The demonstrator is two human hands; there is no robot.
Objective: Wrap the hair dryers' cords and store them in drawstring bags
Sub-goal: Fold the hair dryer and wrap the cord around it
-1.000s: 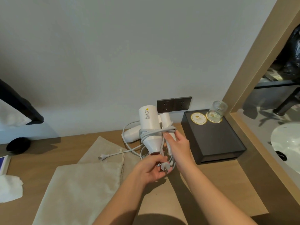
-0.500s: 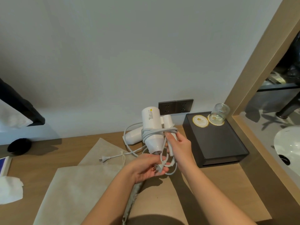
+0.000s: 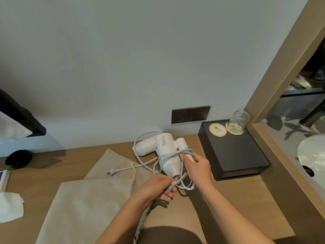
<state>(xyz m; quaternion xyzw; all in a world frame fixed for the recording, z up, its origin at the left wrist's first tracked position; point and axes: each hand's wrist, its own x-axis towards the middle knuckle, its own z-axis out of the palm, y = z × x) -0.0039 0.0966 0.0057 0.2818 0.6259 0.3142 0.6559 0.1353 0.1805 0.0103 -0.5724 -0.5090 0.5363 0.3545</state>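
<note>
Held dryer: since the earlier frame the white folding plastic hair dryer (image 3: 166, 150) has sunk lower, away from the dark wall socket plate (image 3: 190, 114) at its 12 o'clock and toward the light wooden desk (image 3: 228, 199).
Right hand: the right hand (image 3: 197, 167), at the dryer's 3 o'clock, has its fingers curled round the folded handle; one fingertip lies against the coils, likely to stop them slipping.
Left hand: the left hand (image 3: 156, 190), at 6 o'clock, has thumb and fingers closed together on the plug end (image 3: 171, 186), pulling the tail taut, probably to tuck it.
Cord: the pale grey cord (image 3: 173, 156) rings body and handle in several turns; a slack loop hangs at 5 o'clock.
Second dryer: a second white hair dryer (image 3: 145, 148) lies on the desk at 10 o'clock, its cord still loose.
Bags: two flat beige cloth drawstring bags (image 3: 84, 208) wait at 8 o'clock, within easy reach.
</note>
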